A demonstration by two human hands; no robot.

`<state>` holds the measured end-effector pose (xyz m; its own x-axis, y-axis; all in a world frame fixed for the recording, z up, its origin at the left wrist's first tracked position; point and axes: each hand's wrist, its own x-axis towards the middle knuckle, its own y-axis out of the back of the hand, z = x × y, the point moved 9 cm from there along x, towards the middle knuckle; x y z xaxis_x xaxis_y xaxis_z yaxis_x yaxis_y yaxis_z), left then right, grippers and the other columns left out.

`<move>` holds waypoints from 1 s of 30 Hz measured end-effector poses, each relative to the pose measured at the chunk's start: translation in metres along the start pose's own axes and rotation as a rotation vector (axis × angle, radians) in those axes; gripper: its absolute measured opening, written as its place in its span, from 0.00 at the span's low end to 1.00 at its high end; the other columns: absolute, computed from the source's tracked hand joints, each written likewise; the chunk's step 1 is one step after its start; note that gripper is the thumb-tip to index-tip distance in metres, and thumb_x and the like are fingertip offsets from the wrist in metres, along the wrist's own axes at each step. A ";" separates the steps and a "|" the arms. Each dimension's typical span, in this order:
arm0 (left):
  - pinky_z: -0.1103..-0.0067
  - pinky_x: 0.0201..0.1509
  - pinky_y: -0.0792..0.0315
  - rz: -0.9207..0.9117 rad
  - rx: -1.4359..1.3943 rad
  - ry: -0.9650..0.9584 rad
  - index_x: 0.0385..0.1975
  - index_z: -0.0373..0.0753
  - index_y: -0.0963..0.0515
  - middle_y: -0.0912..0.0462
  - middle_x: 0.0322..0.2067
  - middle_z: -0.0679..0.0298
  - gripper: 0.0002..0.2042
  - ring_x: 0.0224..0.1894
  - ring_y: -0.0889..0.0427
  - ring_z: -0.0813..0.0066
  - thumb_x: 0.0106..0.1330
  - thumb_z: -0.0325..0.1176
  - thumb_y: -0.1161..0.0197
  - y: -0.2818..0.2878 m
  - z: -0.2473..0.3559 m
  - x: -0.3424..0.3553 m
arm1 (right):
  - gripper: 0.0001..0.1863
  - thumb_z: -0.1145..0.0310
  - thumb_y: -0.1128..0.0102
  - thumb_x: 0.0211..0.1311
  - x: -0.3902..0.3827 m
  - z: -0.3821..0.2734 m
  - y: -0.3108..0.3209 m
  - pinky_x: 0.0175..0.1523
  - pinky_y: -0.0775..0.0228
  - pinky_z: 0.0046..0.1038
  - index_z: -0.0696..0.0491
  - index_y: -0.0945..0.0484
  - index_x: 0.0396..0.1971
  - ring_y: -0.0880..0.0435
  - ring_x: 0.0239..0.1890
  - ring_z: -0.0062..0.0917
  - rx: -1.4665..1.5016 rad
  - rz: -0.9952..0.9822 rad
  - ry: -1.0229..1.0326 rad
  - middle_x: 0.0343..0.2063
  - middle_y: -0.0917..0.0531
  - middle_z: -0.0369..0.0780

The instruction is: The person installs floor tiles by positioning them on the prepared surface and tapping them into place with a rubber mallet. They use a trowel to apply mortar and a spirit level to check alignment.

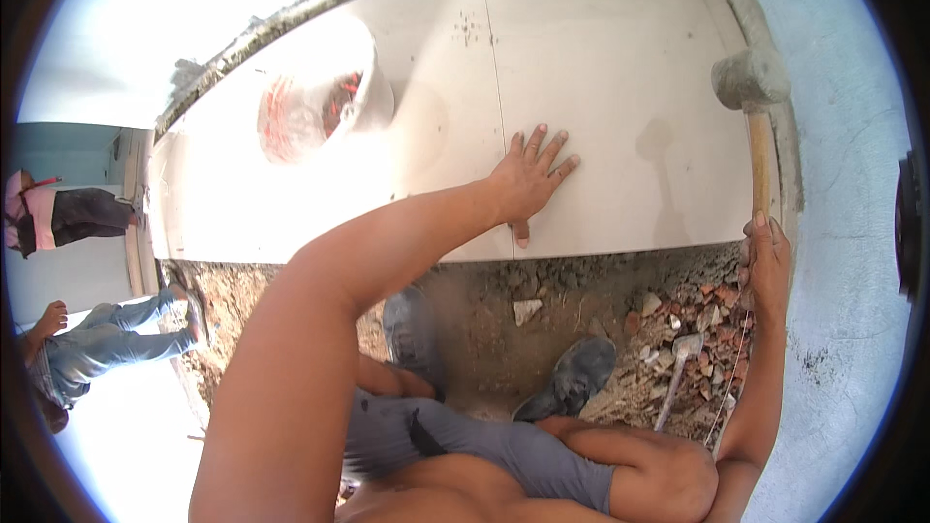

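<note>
Left hand (528, 184): spread flat, fingers apart, pressing on the large pale square floor tile (610, 107), near its lower edge.
Right hand (767, 266): clenched around the wooden handle of the grey rubber mallet (752, 77), whose head hangs above the tile's right edge.
Nearby: white plastic bucket (320, 102) on the tiles; steel trowel (683, 353) lying in brick rubble (712, 329).

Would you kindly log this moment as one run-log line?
left hand flat on tile | right hand grips mallet | rubble below
</note>
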<state>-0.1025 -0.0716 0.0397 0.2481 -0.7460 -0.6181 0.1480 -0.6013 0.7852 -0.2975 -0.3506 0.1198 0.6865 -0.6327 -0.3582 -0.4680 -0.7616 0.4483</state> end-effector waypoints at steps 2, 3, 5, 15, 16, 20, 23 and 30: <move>0.50 0.74 0.56 0.056 -0.105 -0.008 0.74 0.36 0.64 0.69 0.72 0.34 0.74 0.73 0.65 0.30 0.31 0.66 0.21 0.007 -0.017 0.019 | 0.21 0.48 0.50 0.73 -0.002 -0.028 0.000 0.16 0.45 0.17 0.53 0.29 0.33 0.40 0.12 0.11 0.144 0.072 0.065 0.14 0.36 0.28; 0.51 0.74 0.56 0.098 -0.175 0.119 0.74 0.37 0.64 0.69 0.72 0.34 0.74 0.73 0.65 0.31 0.30 0.67 0.22 0.011 -0.038 0.028 | 0.21 0.49 0.51 0.73 -0.003 -0.042 0.001 0.15 0.44 0.17 0.53 0.29 0.34 0.39 0.12 0.11 0.192 0.084 0.104 0.14 0.35 0.28; 0.51 0.75 0.57 0.175 -0.325 0.379 0.75 0.39 0.65 0.69 0.72 0.33 0.76 0.74 0.65 0.31 0.29 0.71 0.24 0.020 -0.078 0.035 | 0.21 0.49 0.52 0.73 -0.002 -0.069 -0.001 0.15 0.43 0.17 0.55 0.29 0.37 0.38 0.12 0.11 0.288 0.098 0.204 0.15 0.35 0.29; 0.56 0.76 0.59 0.143 -0.320 0.370 0.74 0.40 0.67 0.69 0.71 0.31 0.77 0.74 0.66 0.32 0.28 0.74 0.26 0.027 -0.087 0.064 | 0.25 0.44 0.55 0.74 0.092 0.017 -0.045 0.16 0.39 0.19 0.54 0.29 0.35 0.33 0.13 0.15 -0.264 0.182 0.481 0.17 0.32 0.30; 0.56 0.76 0.59 0.131 -0.326 0.386 0.74 0.40 0.67 0.69 0.71 0.31 0.77 0.74 0.67 0.32 0.28 0.74 0.26 0.021 -0.091 0.059 | 0.25 0.44 0.55 0.73 0.090 -0.005 -0.056 0.15 0.41 0.18 0.53 0.31 0.31 0.35 0.12 0.13 -0.226 0.068 0.315 0.15 0.35 0.29; 0.56 0.76 0.60 0.127 -0.337 0.420 0.74 0.40 0.66 0.69 0.71 0.30 0.77 0.74 0.67 0.31 0.28 0.74 0.26 0.015 -0.100 0.047 | 0.24 0.44 0.55 0.73 0.059 -0.095 -0.071 0.14 0.45 0.17 0.51 0.32 0.28 0.40 0.11 0.10 0.052 -0.093 0.226 0.12 0.38 0.28; 0.56 0.76 0.60 0.132 -0.339 0.408 0.74 0.40 0.66 0.69 0.71 0.30 0.77 0.74 0.67 0.31 0.27 0.74 0.26 0.023 -0.095 0.053 | 0.24 0.45 0.53 0.73 0.068 -0.082 -0.084 0.17 0.43 0.22 0.53 0.32 0.29 0.37 0.13 0.13 0.134 -0.037 0.365 0.13 0.36 0.29; 0.46 0.73 0.62 0.220 -0.389 0.365 0.74 0.34 0.61 0.64 0.70 0.27 0.76 0.73 0.64 0.28 0.26 0.71 0.24 0.012 -0.101 0.058 | 0.22 0.59 0.60 0.76 0.125 -0.048 -0.113 0.60 0.35 0.40 0.62 0.25 0.50 0.23 0.47 0.44 -0.553 -0.002 0.526 0.42 0.20 0.50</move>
<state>0.0104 -0.0931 0.0166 0.6169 -0.6527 -0.4397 0.3796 -0.2426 0.8928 -0.1320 -0.3367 0.0639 0.9266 -0.3758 0.0164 -0.2150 -0.4935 0.8428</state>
